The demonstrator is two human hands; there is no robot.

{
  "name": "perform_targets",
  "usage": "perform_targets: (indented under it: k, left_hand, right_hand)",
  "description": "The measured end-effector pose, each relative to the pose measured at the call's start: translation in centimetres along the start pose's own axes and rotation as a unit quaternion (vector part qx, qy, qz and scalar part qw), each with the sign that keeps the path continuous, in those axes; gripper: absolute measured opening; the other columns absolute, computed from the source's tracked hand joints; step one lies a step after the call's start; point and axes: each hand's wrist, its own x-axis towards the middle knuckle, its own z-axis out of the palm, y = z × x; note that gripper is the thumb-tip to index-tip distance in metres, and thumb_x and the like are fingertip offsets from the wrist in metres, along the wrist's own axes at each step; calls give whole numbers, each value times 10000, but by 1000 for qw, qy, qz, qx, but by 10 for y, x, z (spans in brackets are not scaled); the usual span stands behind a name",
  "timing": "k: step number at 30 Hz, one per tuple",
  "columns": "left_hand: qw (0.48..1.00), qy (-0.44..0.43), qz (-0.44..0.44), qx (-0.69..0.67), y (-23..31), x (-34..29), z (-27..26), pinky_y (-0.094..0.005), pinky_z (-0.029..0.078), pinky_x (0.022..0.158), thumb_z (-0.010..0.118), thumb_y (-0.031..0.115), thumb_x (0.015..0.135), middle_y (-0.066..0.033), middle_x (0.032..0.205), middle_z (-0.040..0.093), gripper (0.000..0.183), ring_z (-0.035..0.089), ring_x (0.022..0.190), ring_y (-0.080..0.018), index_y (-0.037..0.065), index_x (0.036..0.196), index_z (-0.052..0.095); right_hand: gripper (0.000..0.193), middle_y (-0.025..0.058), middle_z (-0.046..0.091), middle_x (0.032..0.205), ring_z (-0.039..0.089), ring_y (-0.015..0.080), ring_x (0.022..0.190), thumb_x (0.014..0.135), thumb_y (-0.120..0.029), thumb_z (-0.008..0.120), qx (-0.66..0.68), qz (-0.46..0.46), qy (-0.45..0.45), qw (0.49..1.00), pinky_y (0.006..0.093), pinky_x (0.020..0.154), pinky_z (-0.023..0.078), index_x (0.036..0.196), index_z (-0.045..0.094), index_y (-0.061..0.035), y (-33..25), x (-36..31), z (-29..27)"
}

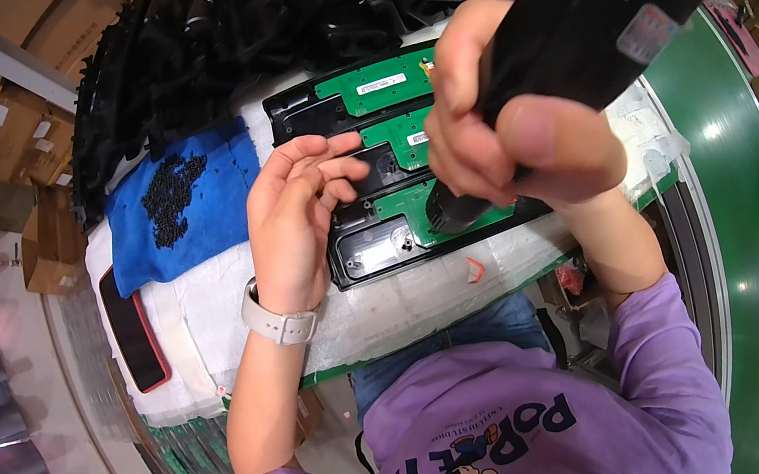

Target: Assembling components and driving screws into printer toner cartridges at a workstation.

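Note:
My right hand (pixel 513 132) is wrapped round a black electric screwdriver (pixel 579 14), held slanted. Its lower end points down at the nearest of three green circuit boards (pixel 401 203); the hand and tool hide part of that board, and I cannot tell whether the tip touches it. Each board lies in a black plastic housing (pixel 372 253), and the three sit in a row going away from me. Just left of the housings hovers my left hand (pixel 293 206), fingers half bent and apart, with nothing visible in it. A pale watch strap circles that wrist.
Small black screws (pixel 175 197) are heaped on a blue cloth (pixel 222 178) at the left. Beside it lies a phone (pixel 134 331) with a red edge. Many black plastic parts (pixel 262 29) are piled at the back. A green conveyor belt (pixel 744 203) runs along the right.

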Motion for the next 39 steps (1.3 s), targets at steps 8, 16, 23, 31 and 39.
perform_targets:
  k: [8, 16, 23, 31, 39]
  left_hand:
    - [997, 22, 22, 75, -7, -3, 3, -285, 520, 743, 349, 133, 981, -212, 1045, 600, 183, 649, 895, -248, -6, 1042, 452]
    - [995, 31, 32, 89, -7, -3, 8, -170, 242, 364, 379, 239, 984, -29, 566, 498, 235, 362, 420, -35, 30, 983, 485]
    - [999, -50, -8, -4, -5, -3, 1, -171, 215, 424, 517, 89, 882, -12, 641, 478, 128, 286, 452, -27, 68, 1001, 476]
    - [990, -60, -47, 117, 4, -10, 11, -160, 283, 405, 572, 99, 887, -62, 729, 643, 77, 396, 453, -14, 26, 902, 552]
    - [980, -61, -53, 180, 3, -12, 15, -149, 257, 443, 655, 30, 816, 51, 621, 548, 59, 385, 498, 29, 2, 822, 604]
  right_hand:
    - [237, 48, 435, 527, 421, 99, 410, 706, -98, 622, -10, -40, 28, 999, 224, 369, 330, 756, 421, 17, 17, 4, 17]
    - [158, 10, 513, 621, 481, 97, 505, 583, -34, 660, -191, -103, -11, 976, 225, 473, 371, 616, 507, -48, 19, 6, 17]
    - [189, 2, 500, 586, 455, 85, 439, 672, -28, 655, 14, -38, 36, 999, 232, 432, 365, 790, 507, -32, 13, -1, 17]
    - [339, -10, 442, 635, 435, 104, 506, 886, -336, 467, 180, -227, 0, 957, 307, 614, 400, 1041, 488, -35, -3, 4, -30]
    - [326, -11, 432, 628, 413, 105, 489, 878, -337, 465, 163, -229, 50, 958, 304, 598, 386, 1021, 504, -47, 0, 3, -29]
